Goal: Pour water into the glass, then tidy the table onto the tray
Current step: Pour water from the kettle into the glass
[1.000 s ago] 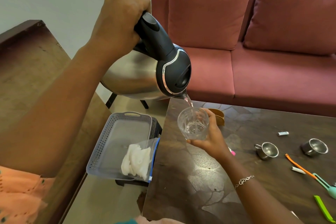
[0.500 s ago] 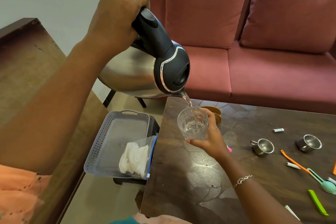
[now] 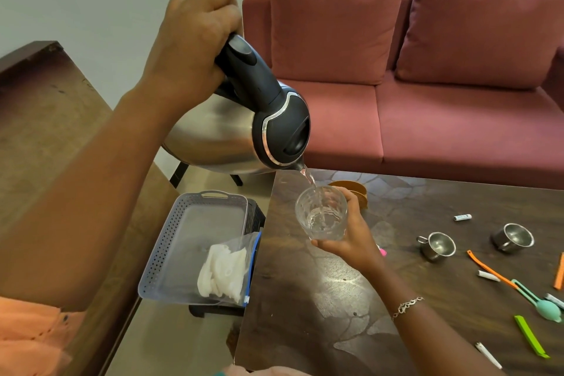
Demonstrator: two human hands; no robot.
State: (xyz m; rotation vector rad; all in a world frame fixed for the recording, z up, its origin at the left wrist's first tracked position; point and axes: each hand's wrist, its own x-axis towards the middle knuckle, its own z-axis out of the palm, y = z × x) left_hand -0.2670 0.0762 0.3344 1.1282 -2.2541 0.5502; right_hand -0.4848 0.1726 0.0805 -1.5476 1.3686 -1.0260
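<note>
So the kettle (image 3: 232,134) is tipped forward in the upper middle of the frame, its black handle clenched in the left hand (image 3: 195,36), and a thin stream is being run from the spout into the glass (image 3: 321,213). The glass is gripped from the side and underneath by the right hand (image 3: 348,235) and is held up off the bench (image 3: 335,299), just past its upper left corner, roughly centre frame. It looks well under half full, though clear water in clear glass is hard to read tbh.

Stuff that could go sideways:

- The stream lands close to the near rim, not dead centre. If the kettle is tipped a bit more or the glass is drifted, water gets run down the outside and over the fingers.
- The glass isn't rested on anything, so any wobble is passed straight into it. A wet, smooth glass could be slipped.
- The level could be misjudged from this angle and overfilled.
- A spill would probably be caught by the bench edge or the grey tray (image 3: 171,241) at lower left, where a plastic bag (image 3: 227,272) with something white inside is sitting.

The two small steel cups (image 3: 438,246) and the other bits at the right are well apart from the pour, so they're likely safe.
</note>
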